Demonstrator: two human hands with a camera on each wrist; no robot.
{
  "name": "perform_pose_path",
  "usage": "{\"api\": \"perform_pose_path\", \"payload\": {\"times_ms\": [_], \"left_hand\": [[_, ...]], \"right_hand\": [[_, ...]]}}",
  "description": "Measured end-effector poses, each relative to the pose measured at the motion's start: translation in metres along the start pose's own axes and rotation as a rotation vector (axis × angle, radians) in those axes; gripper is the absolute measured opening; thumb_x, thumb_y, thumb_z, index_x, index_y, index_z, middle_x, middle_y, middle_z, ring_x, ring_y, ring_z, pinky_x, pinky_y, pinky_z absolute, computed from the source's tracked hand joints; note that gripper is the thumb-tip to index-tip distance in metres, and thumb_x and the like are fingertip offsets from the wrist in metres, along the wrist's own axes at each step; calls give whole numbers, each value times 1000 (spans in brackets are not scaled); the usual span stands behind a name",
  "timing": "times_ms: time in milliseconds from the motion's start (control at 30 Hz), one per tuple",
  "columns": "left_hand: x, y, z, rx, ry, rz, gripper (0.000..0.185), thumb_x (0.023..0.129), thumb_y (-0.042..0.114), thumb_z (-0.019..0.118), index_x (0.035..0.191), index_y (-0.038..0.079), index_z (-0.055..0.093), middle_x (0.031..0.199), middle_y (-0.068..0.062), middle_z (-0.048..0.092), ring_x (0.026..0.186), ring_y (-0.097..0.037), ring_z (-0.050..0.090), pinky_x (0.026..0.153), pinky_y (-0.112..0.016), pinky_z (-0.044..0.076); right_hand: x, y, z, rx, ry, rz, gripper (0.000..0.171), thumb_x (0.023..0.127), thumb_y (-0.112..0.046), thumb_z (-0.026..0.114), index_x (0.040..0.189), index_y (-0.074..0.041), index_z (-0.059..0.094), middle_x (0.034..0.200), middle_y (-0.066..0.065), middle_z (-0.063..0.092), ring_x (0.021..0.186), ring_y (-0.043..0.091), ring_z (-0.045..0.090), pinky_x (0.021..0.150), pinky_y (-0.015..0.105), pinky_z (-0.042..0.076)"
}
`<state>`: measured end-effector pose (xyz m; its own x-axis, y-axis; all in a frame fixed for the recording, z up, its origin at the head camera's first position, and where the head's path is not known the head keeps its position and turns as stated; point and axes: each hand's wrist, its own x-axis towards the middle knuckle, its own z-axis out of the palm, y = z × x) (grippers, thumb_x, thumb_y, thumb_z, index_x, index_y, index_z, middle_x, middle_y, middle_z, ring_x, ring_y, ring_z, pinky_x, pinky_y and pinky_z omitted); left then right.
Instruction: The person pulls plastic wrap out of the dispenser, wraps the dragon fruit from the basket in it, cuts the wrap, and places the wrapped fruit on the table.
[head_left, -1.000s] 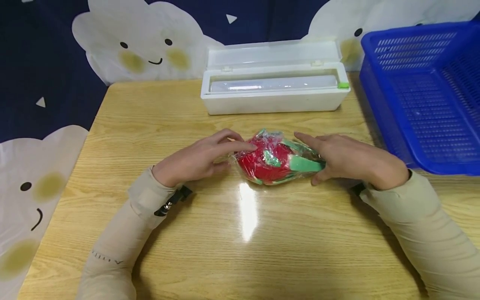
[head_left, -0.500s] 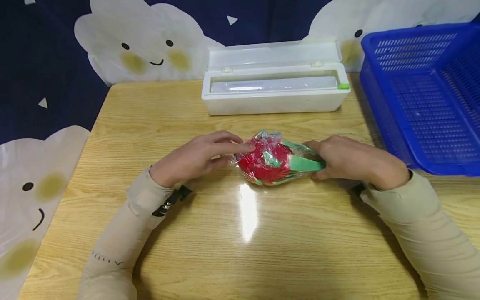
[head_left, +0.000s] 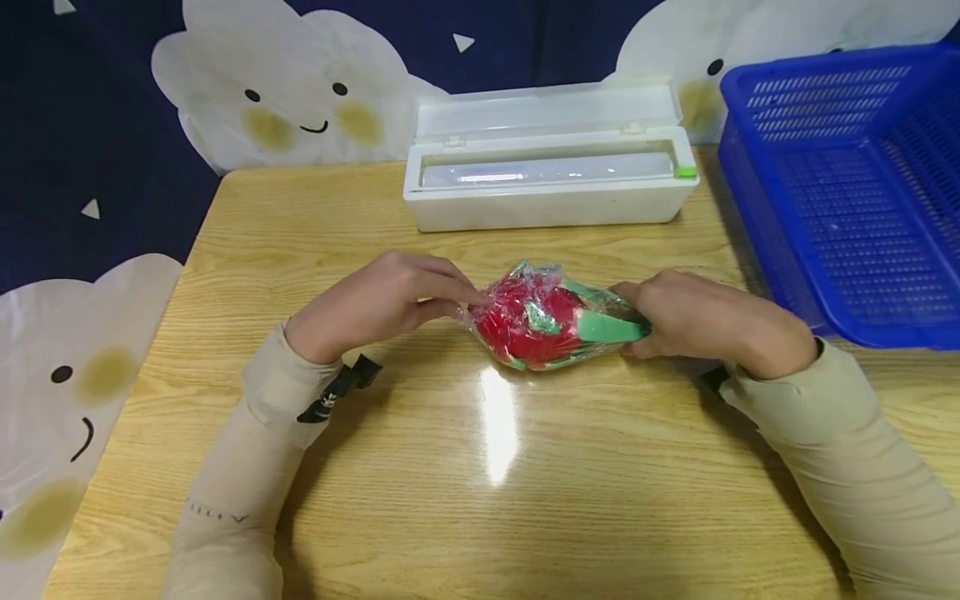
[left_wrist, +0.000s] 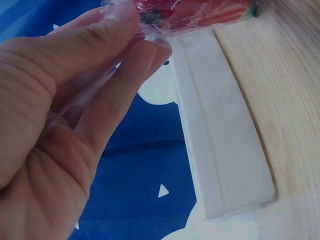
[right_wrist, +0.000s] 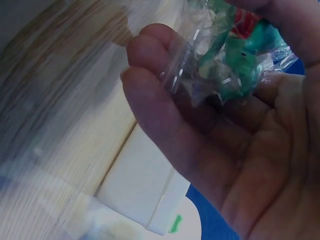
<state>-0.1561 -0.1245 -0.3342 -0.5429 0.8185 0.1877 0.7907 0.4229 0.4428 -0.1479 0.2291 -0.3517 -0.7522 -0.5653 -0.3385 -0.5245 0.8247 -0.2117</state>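
Observation:
A red and green toy fruit (head_left: 542,321) wrapped in clear cling film lies on the wooden table (head_left: 480,467), near its middle. My left hand (head_left: 468,302) is at the fruit's left end, where thumb and fingers pinch the loose film (left_wrist: 150,27). At the right end my right hand (head_left: 632,321) curls round the green part. The right wrist view shows that green end (right_wrist: 239,62) and crumpled film lying in the curled fingers (right_wrist: 150,75).
A white cling film dispenser box (head_left: 551,200) with its lid up stands at the table's back edge. A blue slotted basket (head_left: 847,183) sits at the right. The backdrop is dark blue with white smiling clouds.
My left fingers went from lying along the fruit's top to pinching the film at its left end. My right fingers curled in round the green end. The fruit stayed put.

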Motion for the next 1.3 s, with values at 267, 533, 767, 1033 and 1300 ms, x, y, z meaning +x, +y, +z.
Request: {"api": "perform_pose_path", "payload": {"times_ms": [267, 533, 767, 1033, 1300], "left_hand": [[4, 5, -2, 1, -40, -25, 23, 97, 2, 69, 115, 11, 79, 112, -2, 80, 104, -14, 76, 92, -32, 63], [13, 10, -3, 33, -96, -45, 23, 100, 2, 63, 112, 12, 80, 110, 0, 80, 102, -11, 75, 92, -32, 63], [14, 9, -2, 26, -82, -68, 21, 99, 5, 67, 112, 13, 81, 109, 0, 80, 101, -11, 75, 92, -31, 63], [13, 3, 5, -34, 49, -54, 27, 95, 11, 75, 121, 13, 78, 113, -2, 79, 97, -11, 74, 85, -30, 63], [17, -2, 5, -36, 130, -148, 19, 88, 21, 83, 102, 9, 81, 100, -3, 80, 85, -11, 73, 76, -28, 62]], "right_hand": [[2, -2, 1, 4, -7, -5, 57, 79, -32, 89, 124, -8, 64, 95, 5, 76, 87, 21, 70, 82, 49, 59], [4, -3, 1, -1, -4, -18, 47, 78, -31, 89, 111, -8, 64, 91, 4, 74, 82, 19, 69, 74, 46, 58], [5, -3, 4, 2, 4, -30, 45, 77, -31, 90, 103, -7, 63, 86, 2, 71, 77, 17, 66, 67, 43, 56], [4, -5, 2, -3, 3, -27, 42, 78, -30, 89, 101, -8, 61, 81, 0, 68, 74, 16, 63, 65, 41, 54], [3, -4, 1, -13, 21, -38, 40, 79, -30, 89, 99, -9, 61, 79, -1, 65, 71, 15, 59, 63, 40, 51]]}}
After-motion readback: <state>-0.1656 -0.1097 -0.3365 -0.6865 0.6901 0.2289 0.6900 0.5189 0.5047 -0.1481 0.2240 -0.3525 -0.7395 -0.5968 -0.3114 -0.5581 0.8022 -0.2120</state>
